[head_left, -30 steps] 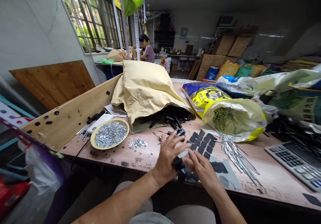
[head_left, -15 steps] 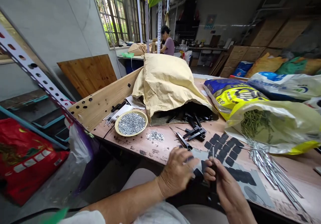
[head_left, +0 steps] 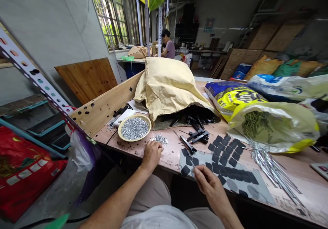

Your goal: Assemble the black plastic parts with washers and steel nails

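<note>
My left hand (head_left: 151,156) rests at the front edge of the table, its fingers curled together against the small pile of metal washers or nuts (head_left: 160,139). Whatever lies under those fingertips is hidden. My right hand (head_left: 209,183) pinches a thin metal rod (head_left: 192,163) that slants up and left over the grey sheet (head_left: 183,159). Black rounded-square pads (head_left: 225,153) lie in rows on and behind this sheet. Left of the pile stands a yellow bowl (head_left: 120,133) filled with the same small metal pieces. Black plastic parts with metal rods (head_left: 196,135) lie beyond my hands.
A large paper sack (head_left: 169,85) lies open toward me, black parts inside. On the right are a yellow plastic bag (head_left: 289,126) and a bundle of long metal rods (head_left: 271,171). A wooden board (head_left: 110,106) edges the table's left. Another person (head_left: 169,48) sits farther back.
My left hand has moved left, away from my right hand, to the small metal pile. My right hand has come down and left, and its rod has tipped from upright to slanting.
</note>
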Demonstrator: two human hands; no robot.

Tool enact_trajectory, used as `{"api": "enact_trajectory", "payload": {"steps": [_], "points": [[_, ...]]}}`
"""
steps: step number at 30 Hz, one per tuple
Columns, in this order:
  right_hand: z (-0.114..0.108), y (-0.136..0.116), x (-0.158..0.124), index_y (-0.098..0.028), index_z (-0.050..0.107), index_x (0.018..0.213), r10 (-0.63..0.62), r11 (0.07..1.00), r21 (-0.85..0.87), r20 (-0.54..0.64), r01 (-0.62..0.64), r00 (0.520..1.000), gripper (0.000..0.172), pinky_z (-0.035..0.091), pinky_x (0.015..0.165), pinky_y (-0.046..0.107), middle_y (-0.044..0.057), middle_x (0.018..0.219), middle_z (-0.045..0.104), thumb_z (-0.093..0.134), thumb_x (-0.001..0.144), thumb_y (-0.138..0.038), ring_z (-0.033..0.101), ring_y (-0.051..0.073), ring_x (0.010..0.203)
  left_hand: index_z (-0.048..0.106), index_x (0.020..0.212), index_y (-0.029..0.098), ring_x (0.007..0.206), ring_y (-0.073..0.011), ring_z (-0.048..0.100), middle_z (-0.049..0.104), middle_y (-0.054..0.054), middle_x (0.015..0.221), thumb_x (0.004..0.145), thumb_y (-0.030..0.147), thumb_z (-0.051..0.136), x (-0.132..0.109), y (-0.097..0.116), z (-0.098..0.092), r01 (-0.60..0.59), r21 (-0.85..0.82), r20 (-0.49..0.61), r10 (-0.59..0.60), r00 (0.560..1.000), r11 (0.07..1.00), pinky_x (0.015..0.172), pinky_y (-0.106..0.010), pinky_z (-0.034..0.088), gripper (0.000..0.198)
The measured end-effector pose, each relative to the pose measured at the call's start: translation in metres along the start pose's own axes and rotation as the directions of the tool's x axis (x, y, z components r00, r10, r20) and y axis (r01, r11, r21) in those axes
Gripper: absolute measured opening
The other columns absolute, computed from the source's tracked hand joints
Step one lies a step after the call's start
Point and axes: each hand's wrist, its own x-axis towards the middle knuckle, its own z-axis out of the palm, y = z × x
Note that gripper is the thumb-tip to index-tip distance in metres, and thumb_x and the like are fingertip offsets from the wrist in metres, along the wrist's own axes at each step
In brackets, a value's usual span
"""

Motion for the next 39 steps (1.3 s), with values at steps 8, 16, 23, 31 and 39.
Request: {"api": "enact_trajectory", "payload": {"steps": [8, 16, 23, 31, 39], "points": [[0.013, -0.008, -0.004, -0.020, 0.063, 0.082, -0.241, 0.910, -0.345, 0.007, 0.229, 0.970, 0.037, 0.038, 0.048, 0.022, -0.002, 0.061, 0.052, 0.047, 0.093, -0.052, 0.046, 0.013, 0.053, 0.058, 0.064, 0.020, 0.083, -0.0224, 0.053, 0.059, -0.002, 0.074, 0.074, 0.008, 0.065, 0.003, -0.012, -0.013, 0.082, -0.264, -0.003, -0.086, 0.996, 0.961, 0.085, -0.037, 0.039, 0.017], [0.021, -0.021, -0.007, -0.021, 0.065, 0.097, -0.435, 0.791, -0.473, 0.008, 0.387, 0.900, 0.027, 0.050, 0.056, 0.023, 0.004, 0.081, 0.069, 0.044, 0.097, -0.038, 0.064, 0.016, 0.066, 0.062, 0.074, 0.016, 0.056, -0.0097, 0.051, 0.063, 0.000, 0.071, 0.075, 0.034, 0.071, -0.007, 0.031, -0.025, 0.444, -0.806, 0.404, -0.184, 0.896, 0.391, 0.051, -0.021, 0.036, 0.020], [0.023, -0.030, -0.007, -0.022, 0.065, 0.103, -0.621, 0.628, -0.606, -0.012, 0.488, 0.784, 0.021, 0.056, 0.072, 0.027, 0.005, 0.094, 0.073, 0.046, 0.096, -0.028, 0.070, 0.018, 0.082, 0.064, 0.074, 0.012, 0.058, -0.0042, 0.056, 0.067, -0.002, 0.075, 0.056, 0.017, 0.089, -0.017, 0.074, -0.032, 0.639, -0.714, 0.665, 0.006, 0.747, -0.286, 0.051, -0.012, 0.039, 0.031], [0.021, -0.026, -0.008, -0.021, 0.064, 0.103, -0.630, 0.571, -0.663, 0.024, 0.484, 0.777, 0.020, 0.056, 0.075, 0.027, 0.006, 0.094, 0.072, 0.045, 0.098, -0.026, 0.070, 0.017, 0.080, 0.063, 0.074, 0.014, 0.059, -0.0062, 0.060, 0.071, -0.003, 0.076, 0.058, 0.013, 0.088, -0.020, 0.074, -0.026, 0.607, -0.733, 0.628, 0.037, 0.777, -0.308, 0.055, -0.013, 0.043, 0.030], [0.023, -0.028, -0.010, -0.022, 0.064, 0.103, -0.565, 0.557, -0.710, 0.056, 0.431, 0.823, 0.026, 0.052, 0.072, 0.026, 0.006, 0.085, 0.069, 0.040, 0.100, -0.031, 0.068, 0.018, 0.078, 0.064, 0.069, 0.014, 0.062, -0.0074, 0.059, 0.073, -0.003, 0.075, 0.058, 0.014, 0.085, -0.022, 0.073, -0.026, 0.506, -0.852, 0.516, -0.053, 0.855, -0.130, 0.061, -0.016, 0.044, 0.024]]}}
